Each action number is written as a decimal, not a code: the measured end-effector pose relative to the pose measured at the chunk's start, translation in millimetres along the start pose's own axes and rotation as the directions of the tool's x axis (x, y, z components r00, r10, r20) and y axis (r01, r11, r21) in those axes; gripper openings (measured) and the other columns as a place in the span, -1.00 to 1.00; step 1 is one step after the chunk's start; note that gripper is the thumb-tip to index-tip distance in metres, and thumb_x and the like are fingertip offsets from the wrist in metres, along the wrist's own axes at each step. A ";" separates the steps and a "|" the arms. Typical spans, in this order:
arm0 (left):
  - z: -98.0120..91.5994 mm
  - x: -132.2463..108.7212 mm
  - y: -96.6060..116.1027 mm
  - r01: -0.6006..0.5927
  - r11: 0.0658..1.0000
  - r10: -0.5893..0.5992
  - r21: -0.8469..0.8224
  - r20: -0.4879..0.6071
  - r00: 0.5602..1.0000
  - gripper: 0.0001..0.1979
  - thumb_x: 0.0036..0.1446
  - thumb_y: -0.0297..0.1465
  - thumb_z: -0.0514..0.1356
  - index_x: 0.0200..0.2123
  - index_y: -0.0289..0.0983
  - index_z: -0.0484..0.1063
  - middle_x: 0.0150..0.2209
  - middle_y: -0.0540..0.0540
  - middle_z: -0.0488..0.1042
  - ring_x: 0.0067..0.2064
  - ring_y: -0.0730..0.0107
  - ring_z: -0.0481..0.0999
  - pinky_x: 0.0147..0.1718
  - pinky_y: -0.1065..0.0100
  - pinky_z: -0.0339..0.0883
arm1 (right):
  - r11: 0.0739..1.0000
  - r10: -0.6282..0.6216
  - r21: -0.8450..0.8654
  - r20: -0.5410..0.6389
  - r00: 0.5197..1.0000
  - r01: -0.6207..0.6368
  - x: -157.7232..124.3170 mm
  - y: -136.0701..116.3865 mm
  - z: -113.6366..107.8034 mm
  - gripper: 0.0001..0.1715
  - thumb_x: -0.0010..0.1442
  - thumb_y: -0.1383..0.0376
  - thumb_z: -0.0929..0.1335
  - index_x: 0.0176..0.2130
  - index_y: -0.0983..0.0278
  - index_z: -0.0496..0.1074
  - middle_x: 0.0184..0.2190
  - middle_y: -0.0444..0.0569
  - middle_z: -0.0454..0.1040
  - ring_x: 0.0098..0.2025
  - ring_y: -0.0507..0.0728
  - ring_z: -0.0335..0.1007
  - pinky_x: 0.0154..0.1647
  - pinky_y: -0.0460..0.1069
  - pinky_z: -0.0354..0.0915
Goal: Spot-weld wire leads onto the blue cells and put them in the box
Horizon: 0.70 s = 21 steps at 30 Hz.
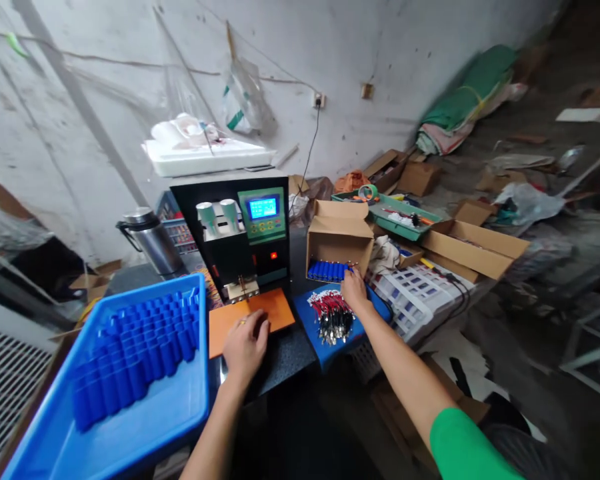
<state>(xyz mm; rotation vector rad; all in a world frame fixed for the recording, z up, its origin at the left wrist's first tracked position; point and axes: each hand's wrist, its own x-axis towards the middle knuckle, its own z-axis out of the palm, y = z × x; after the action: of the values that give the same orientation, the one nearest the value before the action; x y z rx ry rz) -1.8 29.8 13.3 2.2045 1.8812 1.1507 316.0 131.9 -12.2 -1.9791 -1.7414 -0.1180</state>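
Observation:
My left hand [246, 341] rests on an orange board [280, 310], its fingers loosely bent and nothing visible in them. Just beyond it are the metal electrodes [243, 288] of a black machine [275, 280] with a lit blue screen. My right hand [354, 290] reaches into an open cardboard box [340, 233], fingers closed at the right end of a row of blue cylindrical cells [325, 270]. Its fingertips are partly hidden. Below that wrist lies a bundle of red and black wire leads [334, 317] with white connectors, on a blue surface [310, 333].
A blue tray [180, 407] with many blue cylindrical cells [140, 347] stands at the left. Behind it is a steel flask [153, 240]. To the right are a white plastic basket [410, 293], a green tray [405, 227] and opened cartons [480, 247]. White foam [205, 160] tops the machine.

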 end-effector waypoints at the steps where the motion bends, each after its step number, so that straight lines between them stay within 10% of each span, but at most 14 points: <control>1: -0.5 -0.9 0.1 0.004 1.000 -0.004 0.009 0.001 1.000 -0.68 0.24 -0.19 0.10 -0.06 -0.17 0.52 -0.11 -0.08 0.62 -0.07 0.19 0.56 -0.10 0.26 0.36 | 1.000 -0.014 0.017 -0.014 1.000 0.015 -1.4 0.3 -2.0 -0.52 0.17 0.51 0.22 0.04 0.61 0.43 0.07 0.47 0.43 0.27 0.34 0.20 0.29 0.17 0.11; 6: -0.8 -1.2 -0.8 0.003 1.000 -0.003 0.009 0.005 1.000 -0.68 0.25 -0.18 0.09 -0.05 -0.14 0.52 -0.11 -0.08 0.62 -0.07 0.18 0.55 -0.10 0.25 0.35 | 0.974 -0.098 0.191 -0.116 0.988 0.119 -7.5 -4.1 -21.5 -0.58 0.25 0.38 0.24 0.04 0.43 0.47 0.02 0.25 0.50 0.13 0.27 0.35 0.19 0.12 0.23; 11: -1.2 0.0 -0.2 0.006 1.000 -0.006 -0.005 0.002 1.000 -0.67 0.24 -0.18 0.08 -0.06 -0.14 0.53 -0.12 -0.08 0.62 -0.09 0.18 0.55 -0.12 0.26 0.35 | 0.941 -0.140 0.322 0.095 0.986 0.103 -16.0 -23.9 -37.0 -0.76 0.24 0.36 0.29 -0.26 0.28 0.57 -0.32 -0.01 0.59 -0.23 0.14 0.50 -0.14 -0.03 0.33; 21: -1.6 -3.7 -4.4 -0.029 1.000 0.029 0.005 0.026 0.999 -0.66 0.26 -0.21 0.06 -0.02 -0.17 0.50 -0.09 -0.12 0.61 -0.07 0.17 0.54 -0.08 0.23 0.33 | 0.948 -0.288 -0.048 0.287 0.914 0.314 -46.0 -89.8 -32.8 -0.79 0.30 0.26 0.34 -0.18 0.25 0.57 -0.18 0.09 0.53 -0.13 0.18 0.50 -0.18 -0.02 0.32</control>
<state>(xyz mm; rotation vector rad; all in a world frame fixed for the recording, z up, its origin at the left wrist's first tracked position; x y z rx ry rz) -6.3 27.1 10.6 2.2452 1.8504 1.1166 230.8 81.9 26.4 -1.8450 -2.2553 -0.0263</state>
